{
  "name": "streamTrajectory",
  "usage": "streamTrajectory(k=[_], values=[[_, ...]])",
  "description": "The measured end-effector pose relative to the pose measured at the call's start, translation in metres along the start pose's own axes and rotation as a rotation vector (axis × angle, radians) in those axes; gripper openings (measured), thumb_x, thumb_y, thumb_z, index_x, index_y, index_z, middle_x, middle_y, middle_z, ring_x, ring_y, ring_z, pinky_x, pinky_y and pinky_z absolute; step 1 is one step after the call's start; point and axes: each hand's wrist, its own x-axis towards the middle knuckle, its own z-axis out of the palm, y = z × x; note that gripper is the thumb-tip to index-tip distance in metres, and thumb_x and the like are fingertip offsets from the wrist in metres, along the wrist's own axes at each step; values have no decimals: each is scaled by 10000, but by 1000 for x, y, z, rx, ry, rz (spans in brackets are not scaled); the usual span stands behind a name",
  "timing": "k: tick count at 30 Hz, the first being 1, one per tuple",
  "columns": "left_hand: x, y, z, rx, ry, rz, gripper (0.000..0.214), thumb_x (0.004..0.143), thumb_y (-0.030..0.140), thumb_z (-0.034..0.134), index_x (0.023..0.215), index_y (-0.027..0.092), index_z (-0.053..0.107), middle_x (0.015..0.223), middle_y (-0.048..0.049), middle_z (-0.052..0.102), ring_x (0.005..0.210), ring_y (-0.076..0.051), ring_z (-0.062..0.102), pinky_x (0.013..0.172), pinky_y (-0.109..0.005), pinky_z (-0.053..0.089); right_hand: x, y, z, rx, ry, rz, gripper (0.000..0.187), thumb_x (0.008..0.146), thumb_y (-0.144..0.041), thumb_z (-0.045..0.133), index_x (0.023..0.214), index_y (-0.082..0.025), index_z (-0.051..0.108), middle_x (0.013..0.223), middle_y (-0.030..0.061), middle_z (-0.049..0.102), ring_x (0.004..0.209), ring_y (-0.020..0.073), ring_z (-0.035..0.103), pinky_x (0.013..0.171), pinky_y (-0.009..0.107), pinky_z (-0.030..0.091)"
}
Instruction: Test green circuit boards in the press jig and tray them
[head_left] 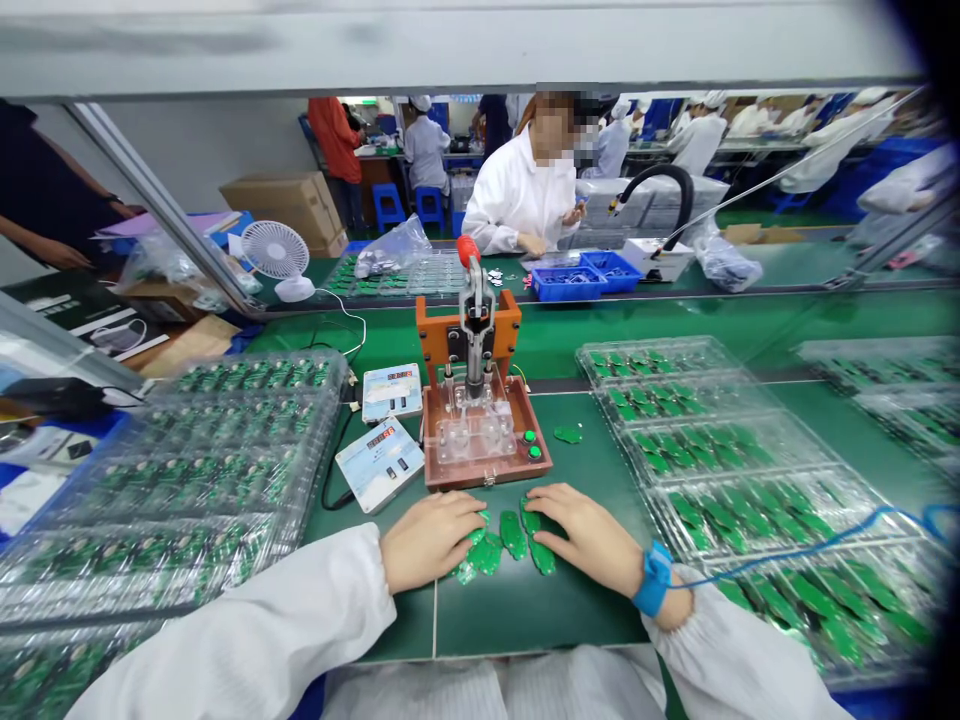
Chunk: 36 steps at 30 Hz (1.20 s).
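Clear plastic trays [180, 470] lie stacked left of the person, and a second stack of trays [712, 450] lies to the right, both filled with rows of green circuit boards [660, 462]. A loose cluster of green boards [513, 535] lies on the green surface [525, 620] between the 2 hands. The fingers of the left hand [431, 540] and right hand [581, 535] rest spread apart on or just beside the cluster; whether they grip any board, I cannot tell. Just ahead stands an orange-framed press [469, 335] on a brown base, with 1 more board [568, 433] to its right. Bare surface remains nearer the person, below the cluster.
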Motion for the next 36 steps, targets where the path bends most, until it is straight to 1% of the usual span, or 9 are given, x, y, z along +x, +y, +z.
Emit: streamTrajectory(k=[3, 5, 9, 12, 15, 19, 22, 30, 36], values=[[-1, 5, -3, 10, 70, 20, 284, 926, 188, 604, 1202, 211, 665, 1316, -77, 692, 1214, -273, 639, 988, -428, 562, 1, -2, -4, 18, 17, -13, 363, 867, -172, 712, 1220, -228, 648, 1275, 81, 697, 1200, 278, 648, 1050, 481, 560], [-3, 10, -11, -1, 145, 42, 274, 938, 217, 601, 1205, 209, 662, 1298, -81, 698, 1182, -268, 652, 975, -422, 566, 1, -6, -13, 34, 27, -26, 361, 870, -202, 722, 1219, -241, 637, 1267, 73, 699, 1189, 265, 655, 1038, 458, 571], [-7, 12, -33, -55, 379, 25, 218, 937, 244, 616, 1139, 206, 687, 1240, -90, 715, 1129, -243, 670, 976, -403, 562, 8, -16, -36, 113, 119, -92, 314, 915, -358, 706, 1212, -278, 642, 1287, 58, 684, 1227, 243, 639, 1060, 428, 556], [-3, 0, -46, -66, 531, -53, 174, 923, 252, 650, 1080, 208, 711, 1195, -94, 725, 1099, -241, 673, 979, -420, 557, 31, -18, -47, 124, 252, -156, 300, 922, -377, 695, 1204, -280, 657, 1281, 66, 683, 1229, 246, 637, 1057, 433, 551], [8, -20, -50, -36, 611, -113, 164, 912, 260, 685, 1053, 193, 733, 1152, -102, 732, 1092, -253, 663, 973, -437, 558, 63, -12, -50, 105, 310, -205, 289, 920, -344, 693, 1190, -247, 669, 1274, 94, 679, 1226, 256, 631, 1063, 451, 540], [25, -39, -51, 6, 597, -106, 165, 903, 264, 708, 1039, 184, 755, 1155, -91, 745, 1093, -261, 648, 996, -454, 542, 98, 0, -50, 87, 294, -259, 340, 884, -322, 728, 1205, -223, 678, 1233, 107, 692, 1202, 267, 634, 1056, 478, 538], [31, -42, -53, 24, 558, -116, 142, 896, 256, 701, 1008, 196, 765, 1151, -80, 751, 1075, -262, 649, 987, -459, 540, 110, 4, -51, 73, 272, -293, 361, 864, -324, 741, 1205, -221, 684, 1223, 108, 695, 1171, 267, 645, 1039, 484, 543], [33, -39, -58, 43, 496, -139, 129, 869, 219, 699, 988, 199, 746, 1183, -75, 743, 1139, -273, 636, 1042, -473, 512, 116, 6, -55, 74, 231, -335, 283, 849, -305, 745, 1120, -233, 714, 1188, 85, 716, 1137, 267, 640, 1031, 489, 530], [32, -39, -56, 3, 483, -136, 130, 897, 237, 673, 1010, 206, 730, 1195, -83, 726, 1184, -280, 618, 1061, -486, 504, 115, 9, -49, 117, 244, -345, 278, 869, -384, 744, 1113, -252, 737, 1229, 76, 720, 1188, 271, 627, 1073, 509, 496]])
